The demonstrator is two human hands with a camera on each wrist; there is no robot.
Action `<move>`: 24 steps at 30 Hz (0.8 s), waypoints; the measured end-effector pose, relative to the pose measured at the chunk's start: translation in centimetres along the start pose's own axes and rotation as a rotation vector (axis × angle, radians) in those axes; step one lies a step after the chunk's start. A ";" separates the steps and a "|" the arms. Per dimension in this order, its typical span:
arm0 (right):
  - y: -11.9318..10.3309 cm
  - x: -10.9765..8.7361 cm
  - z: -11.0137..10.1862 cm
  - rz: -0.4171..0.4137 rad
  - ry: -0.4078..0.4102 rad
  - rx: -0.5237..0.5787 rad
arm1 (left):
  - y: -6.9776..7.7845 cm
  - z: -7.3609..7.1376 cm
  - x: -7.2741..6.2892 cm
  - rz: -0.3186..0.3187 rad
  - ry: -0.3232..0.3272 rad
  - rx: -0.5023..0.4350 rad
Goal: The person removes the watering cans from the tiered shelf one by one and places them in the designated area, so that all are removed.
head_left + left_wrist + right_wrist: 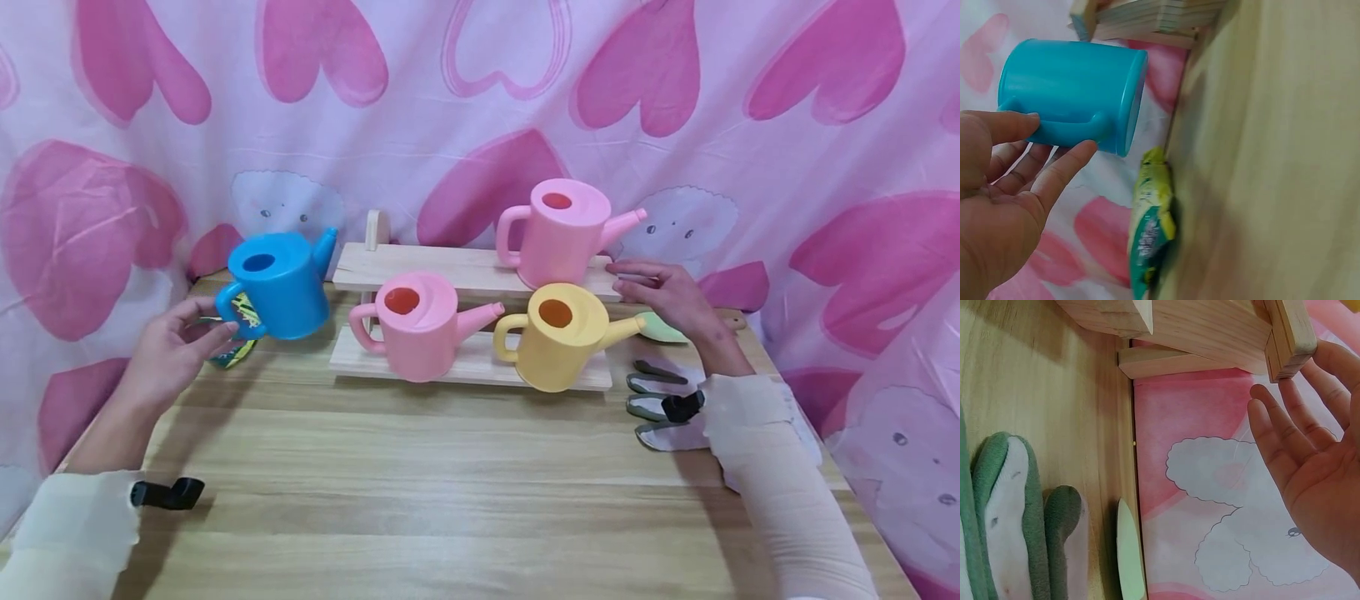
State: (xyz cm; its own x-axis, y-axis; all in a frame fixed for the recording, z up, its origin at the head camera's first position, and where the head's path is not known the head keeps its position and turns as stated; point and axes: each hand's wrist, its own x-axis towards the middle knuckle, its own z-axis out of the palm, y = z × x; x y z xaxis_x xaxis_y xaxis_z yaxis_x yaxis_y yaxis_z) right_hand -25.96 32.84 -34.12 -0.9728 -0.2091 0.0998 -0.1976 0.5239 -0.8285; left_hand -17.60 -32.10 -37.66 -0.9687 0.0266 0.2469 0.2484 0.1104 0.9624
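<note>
My left hand [168,354] holds a blue watering can [281,287] by its handle, left of a two-tier wooden shelf [435,265]. In the left wrist view the thumb and fingertips pinch that handle. My right hand [663,292], fingers extended, touches the right end of the upper board; in the right wrist view the fingertips [1260,394] are around that wooden end. On the upper tier stands a pink watering can [566,237]. Another pink watering can [420,333] and a yellow watering can [562,342] stand on the lower tier, spouts to the right.
A green-and-yellow packet [1150,225] lies on the table [420,492] under the blue can. Grey-green and white gloves [660,408] lie at the right, near a pale green object [662,328]. A heart-patterned curtain [480,117] hangs behind the table.
</note>
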 end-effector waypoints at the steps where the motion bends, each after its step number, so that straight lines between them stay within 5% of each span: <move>1: 0.0 0.0 0.0 -0.002 0.000 0.002 | -0.2 0.1 0.0 -0.007 -0.010 -0.012; 4: 0.0 0.1 0.0 -0.014 -0.003 0.015 | -0.8 0.4 -0.1 -0.047 -0.033 0.000; 11: 0.1 0.3 0.1 -0.014 -0.011 0.048 | -1.4 0.8 0.1 -0.134 -0.075 0.333; 24: 0.0 0.2 0.0 -0.005 -0.005 0.030 | -2.6 0.5 0.4 -0.173 -0.147 0.484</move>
State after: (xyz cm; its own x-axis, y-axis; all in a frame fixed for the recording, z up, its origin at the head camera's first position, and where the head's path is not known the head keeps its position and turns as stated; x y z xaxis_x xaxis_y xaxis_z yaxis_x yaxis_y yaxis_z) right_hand -26.17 32.78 -34.12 -0.9712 -0.2155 0.1018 -0.1989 0.4975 -0.8444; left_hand -18.67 -31.89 -40.10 -0.9940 0.1026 0.0374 0.0896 0.5702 0.8166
